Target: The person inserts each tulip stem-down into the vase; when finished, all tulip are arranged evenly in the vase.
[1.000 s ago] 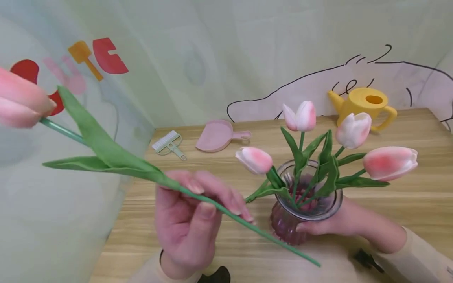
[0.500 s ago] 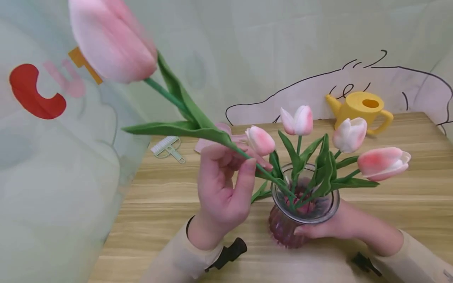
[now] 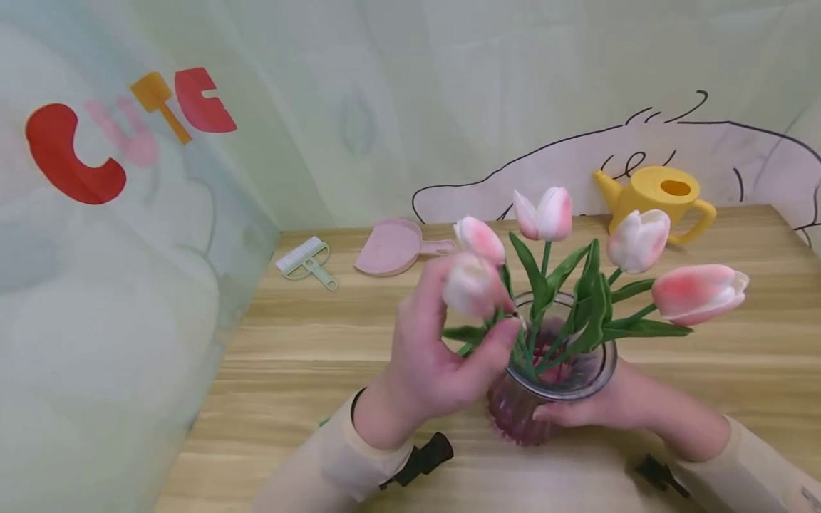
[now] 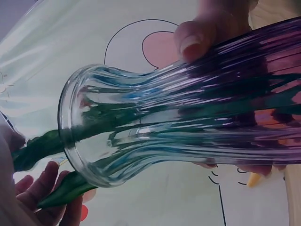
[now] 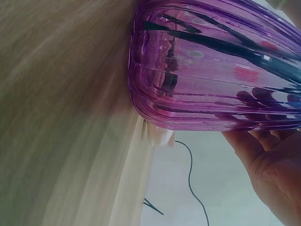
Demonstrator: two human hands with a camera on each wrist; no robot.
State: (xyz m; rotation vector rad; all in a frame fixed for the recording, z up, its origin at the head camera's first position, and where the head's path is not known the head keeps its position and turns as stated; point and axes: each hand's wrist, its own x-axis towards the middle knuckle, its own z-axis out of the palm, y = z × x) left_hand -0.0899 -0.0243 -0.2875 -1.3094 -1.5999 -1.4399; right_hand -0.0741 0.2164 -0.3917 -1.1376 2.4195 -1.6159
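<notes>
A ribbed glass vase (image 3: pixel 522 410), clear at the mouth and purple lower down, stands on the table with several pink-and-white tulips in it. My right hand (image 3: pixel 593 410) grips its side, thumb toward me; the right wrist view shows that palm (image 5: pixel 277 165) behind the purple glass. At the left of the rim, my left hand (image 3: pixel 436 349) pinches a tulip (image 3: pixel 471 285), its blurred head in front of the fingers. Its lower stem is hidden by the hand and the other flowers. Green leaves (image 4: pixel 70 186) pass between the left fingers at the vase mouth in the left wrist view.
Toward the back of the wooden table (image 3: pixel 308 342) lie a small green brush (image 3: pixel 308 260) and a pink dustpan (image 3: pixel 391 247). A yellow watering can (image 3: pixel 657 199) stands at the back right. Printed fabric walls (image 3: pixel 353 107) rise at the back and left.
My left hand has carried the tulip rightward to the vase, and its head has come down from high at the left to the rim. The right hand keeps its hold.
</notes>
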